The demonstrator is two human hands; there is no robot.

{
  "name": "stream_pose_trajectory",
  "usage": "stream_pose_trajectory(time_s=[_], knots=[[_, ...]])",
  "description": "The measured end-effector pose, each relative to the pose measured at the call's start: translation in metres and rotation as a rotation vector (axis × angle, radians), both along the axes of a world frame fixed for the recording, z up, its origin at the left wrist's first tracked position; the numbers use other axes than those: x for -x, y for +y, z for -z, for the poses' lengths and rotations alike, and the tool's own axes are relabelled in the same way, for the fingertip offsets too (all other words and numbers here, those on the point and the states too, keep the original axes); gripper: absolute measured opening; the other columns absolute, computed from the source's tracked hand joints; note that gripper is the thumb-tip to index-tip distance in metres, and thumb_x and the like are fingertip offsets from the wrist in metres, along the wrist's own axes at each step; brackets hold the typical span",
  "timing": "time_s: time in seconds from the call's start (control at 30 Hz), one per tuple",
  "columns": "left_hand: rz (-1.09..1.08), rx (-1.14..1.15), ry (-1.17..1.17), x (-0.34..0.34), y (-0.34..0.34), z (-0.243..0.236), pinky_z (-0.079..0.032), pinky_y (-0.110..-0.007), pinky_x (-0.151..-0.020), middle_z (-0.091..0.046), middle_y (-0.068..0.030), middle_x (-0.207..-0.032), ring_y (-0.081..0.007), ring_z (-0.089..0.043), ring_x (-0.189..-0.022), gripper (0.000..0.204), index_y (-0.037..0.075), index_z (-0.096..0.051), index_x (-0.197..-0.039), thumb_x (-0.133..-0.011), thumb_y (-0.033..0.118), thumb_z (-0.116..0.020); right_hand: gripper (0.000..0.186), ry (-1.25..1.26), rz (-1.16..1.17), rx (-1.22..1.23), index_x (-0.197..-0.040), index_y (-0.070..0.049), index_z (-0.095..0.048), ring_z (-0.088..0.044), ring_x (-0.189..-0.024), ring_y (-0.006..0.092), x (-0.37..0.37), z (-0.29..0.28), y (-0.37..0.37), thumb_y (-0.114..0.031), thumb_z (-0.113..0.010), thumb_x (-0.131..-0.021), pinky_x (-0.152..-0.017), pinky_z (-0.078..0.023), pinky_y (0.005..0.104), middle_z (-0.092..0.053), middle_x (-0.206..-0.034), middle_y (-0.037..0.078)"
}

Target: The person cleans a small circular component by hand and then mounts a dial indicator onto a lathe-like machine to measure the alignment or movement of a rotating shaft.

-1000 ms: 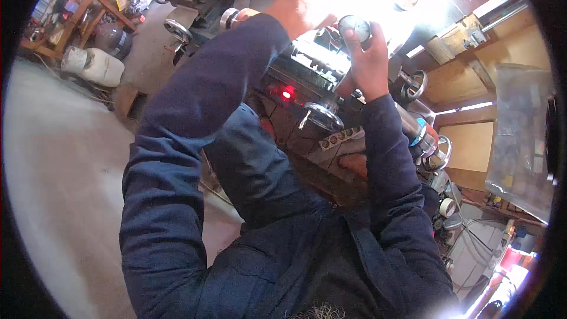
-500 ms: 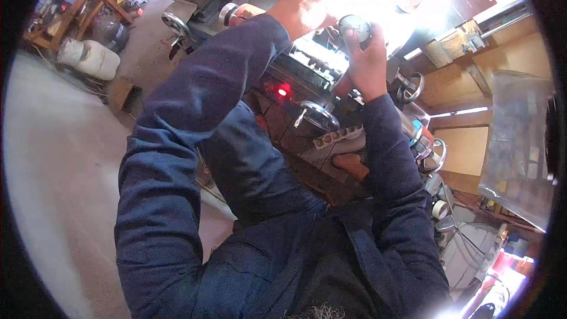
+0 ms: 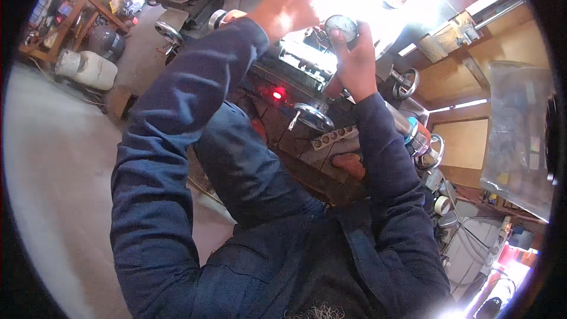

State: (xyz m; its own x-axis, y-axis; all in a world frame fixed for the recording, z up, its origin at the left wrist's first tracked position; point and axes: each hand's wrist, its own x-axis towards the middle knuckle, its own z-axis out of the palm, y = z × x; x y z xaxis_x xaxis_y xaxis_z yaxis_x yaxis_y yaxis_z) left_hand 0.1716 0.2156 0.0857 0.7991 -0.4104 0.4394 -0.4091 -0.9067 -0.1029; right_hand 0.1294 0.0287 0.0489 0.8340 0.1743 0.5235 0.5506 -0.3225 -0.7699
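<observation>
My right hand (image 3: 358,62) holds up a round, pale-faced disc with a dark rim (image 3: 341,27), much like a dial gauge. Its thumb presses on the face while the fingers curl round the far edge. To the left of it, my left hand (image 3: 286,9) is closed above the machine, its fingertips lost in strong glare. What it grips, if anything, is hidden. Below both hands lies the brightly lit metal part of the machine (image 3: 307,62). A chrome handwheel (image 3: 313,117) sits on the machine's near side, under the right wrist.
A red light (image 3: 277,95) glows on the machine's front. Beneath are a socket strip (image 3: 335,137) and a reddish lump (image 3: 349,166). Another handwheel (image 3: 406,84) stands right of my forearm. Far left are a pale gas cylinder (image 3: 87,70) and a wooden frame. A plastic sheet (image 3: 515,136) hangs right.
The view has shifted slightly. Both hands have moved a little to the left over the machine, the disc staying in my right hand.
</observation>
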Motion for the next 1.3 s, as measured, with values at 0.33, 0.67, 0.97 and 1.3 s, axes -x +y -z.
stream_pose_trajectory(time_s=[0.33, 0.67, 0.97, 1.3], knots=[[0.265, -0.201, -0.215, -0.012, 0.013, 0.016, -0.054, -0.042, -0.07, -0.07, -0.0093, -0.079, -0.0251, -0.067, -0.083, 0.028, 0.012, -0.073, -0.078, -0.08, 0.039, -0.064, 0.041, 0.143, -0.094, -0.024, -0.117, 0.003, -0.049, -0.06, -0.093, 0.0193, 0.005, -0.007, 0.0, -0.027, -0.064, -0.093, -0.082, -0.049, 0.0336, -0.062, -0.101, 0.014], [0.316, -0.253, 0.019, -0.03, 0.023, -0.002, -0.052, -0.043, -0.069, -0.067, -0.0155, -0.074, -0.0325, -0.066, -0.073, 0.028, 0.006, -0.071, -0.076, -0.081, 0.032, -0.061, 0.042, 0.187, -0.04, 0.007, -0.119, 0.003, -0.047, -0.062, -0.091, 0.0227, 0.007, -0.01, -0.005, -0.025, -0.065, -0.093, -0.08, -0.05, 0.0343, -0.063, -0.1, 0.017], [-0.029, 0.038, 0.019, -0.009, 0.0, 0.006, -0.052, -0.042, -0.068, -0.068, -0.0167, -0.075, -0.0335, -0.065, -0.068, 0.028, 0.007, -0.072, -0.075, -0.081, 0.031, -0.06, 0.042, 0.242, -0.075, 0.012, -0.121, 0.0, -0.046, -0.065, -0.096, 0.027, 0.0, -0.002, -0.012, -0.025, -0.064, -0.093, -0.081, -0.051, 0.0369, -0.063, -0.105, 0.021], [0.301, -0.126, -0.075, -0.017, 0.001, 0.002, -0.052, -0.043, -0.065, -0.067, -0.0152, -0.072, -0.0331, -0.063, -0.062, 0.034, 0.005, -0.07, -0.069, -0.084, 0.034, -0.06, 0.046, 0.177, -0.087, -0.039, -0.12, 0.0, -0.046, -0.066, -0.095, 0.0277, -0.007, 0.009, -0.013, -0.029, -0.067, -0.091, -0.081, -0.051, 0.0381, -0.064, -0.103, 0.02]])
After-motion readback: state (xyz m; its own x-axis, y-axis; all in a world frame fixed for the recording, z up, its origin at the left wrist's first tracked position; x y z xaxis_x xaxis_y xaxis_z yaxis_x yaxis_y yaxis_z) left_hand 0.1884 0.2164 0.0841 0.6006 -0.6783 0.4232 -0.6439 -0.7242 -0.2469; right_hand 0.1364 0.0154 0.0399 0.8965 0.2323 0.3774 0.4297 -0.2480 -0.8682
